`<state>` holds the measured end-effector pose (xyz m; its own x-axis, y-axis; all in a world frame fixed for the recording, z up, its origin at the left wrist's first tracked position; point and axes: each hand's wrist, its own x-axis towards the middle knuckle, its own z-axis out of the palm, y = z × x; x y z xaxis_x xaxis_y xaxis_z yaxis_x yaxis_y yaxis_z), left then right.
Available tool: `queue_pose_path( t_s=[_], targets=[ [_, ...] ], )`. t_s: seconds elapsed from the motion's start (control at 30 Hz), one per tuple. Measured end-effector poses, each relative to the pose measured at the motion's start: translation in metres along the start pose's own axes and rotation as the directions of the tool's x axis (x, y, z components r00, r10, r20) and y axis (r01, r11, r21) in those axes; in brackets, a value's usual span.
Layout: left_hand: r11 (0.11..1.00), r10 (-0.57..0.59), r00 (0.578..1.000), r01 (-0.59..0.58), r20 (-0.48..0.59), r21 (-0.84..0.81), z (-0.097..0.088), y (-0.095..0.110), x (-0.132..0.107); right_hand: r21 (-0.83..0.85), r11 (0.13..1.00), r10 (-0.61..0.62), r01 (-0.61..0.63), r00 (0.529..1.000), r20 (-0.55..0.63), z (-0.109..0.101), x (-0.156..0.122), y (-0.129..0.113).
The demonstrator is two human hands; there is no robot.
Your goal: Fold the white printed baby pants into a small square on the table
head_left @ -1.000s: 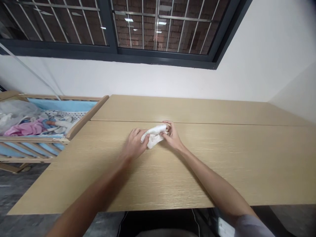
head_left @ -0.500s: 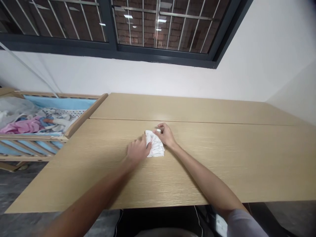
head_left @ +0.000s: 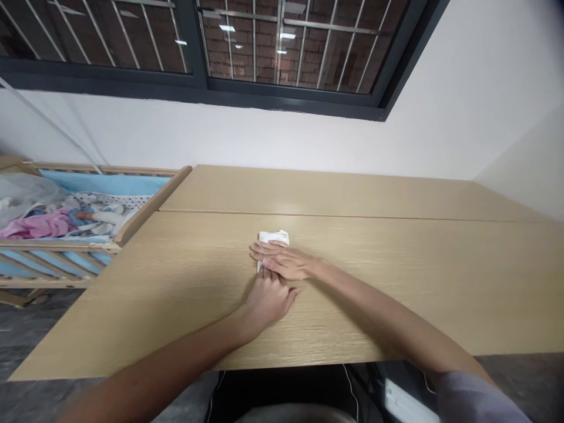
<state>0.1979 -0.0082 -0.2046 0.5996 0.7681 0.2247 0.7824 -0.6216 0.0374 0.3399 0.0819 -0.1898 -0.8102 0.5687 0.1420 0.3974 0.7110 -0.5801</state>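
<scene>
A small white folded piece (head_left: 274, 236) with faint printed marks lies flat on the wooden tabletop; I cannot tell whether it is paper or thin cloth. My right hand (head_left: 284, 261) rests flat across its middle, fingers stretched to the left, and hides most of it. Just below, my left hand (head_left: 268, 296) lies over the near edge of the piece, with its thumb out to the right. Its bent fingers reach forward, and their tips are partly hidden beside or under my right hand.
The wide wooden tabletop (head_left: 396, 282) has a seam along its back part. A wooden crib (head_left: 152, 205) with blue lining, a pink cloth and other fabrics stands at the left. Behind is a white wall with a dark-framed window (head_left: 291, 97).
My right hand has moved from the piece's upper right corner to lie flat across it. My left hand has shifted from its left side to its near edge.
</scene>
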Motion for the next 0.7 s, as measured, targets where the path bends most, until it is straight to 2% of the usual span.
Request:
queue_pose_path(
  t_s=[0.2,0.3,0.4,0.47,0.53,0.63,0.7],
  targets=[
    [0.995,-0.089,0.995,0.087,-0.051,-0.039,0.007,-0.003,0.001,-0.089,0.994,0.074,-0.068,0.995,0.064,-0.025,0.018,0.039],
    [0.997,-0.078,0.995,0.078,-0.056,-0.009,0.014,-0.002,0.000,-0.155,0.979,0.148,-0.135,0.986,0.074,-0.035,0.029,0.056],
    [0.996,-0.059,0.997,0.062,-0.049,0.070,0.012,-0.003,0.001,-0.172,0.972,0.170,-0.161,0.985,0.041,-0.036,0.035,0.067],
    [0.996,-0.050,0.997,0.053,-0.051,0.067,0.003,-0.006,0.003,-0.164,0.970,0.178,-0.180,0.984,-0.027,-0.036,0.034,0.069],
    [0.998,-0.067,0.997,0.068,-0.046,0.013,-0.010,-0.014,0.007,-0.140,0.960,0.217,-0.240,0.963,-0.161,-0.037,0.030,0.068],
    [0.984,-0.176,0.983,0.176,-0.050,0.003,-0.030,-0.033,0.015,-0.069,0.937,0.281,-0.341,0.858,-0.429,-0.039,0.018,0.064],
    [0.958,-0.281,0.957,0.285,-0.071,0.046,-0.036,-0.048,0.021,-0.001,0.935,0.297,-0.354,0.786,-0.542,-0.039,0.009,0.061]
  ],
)
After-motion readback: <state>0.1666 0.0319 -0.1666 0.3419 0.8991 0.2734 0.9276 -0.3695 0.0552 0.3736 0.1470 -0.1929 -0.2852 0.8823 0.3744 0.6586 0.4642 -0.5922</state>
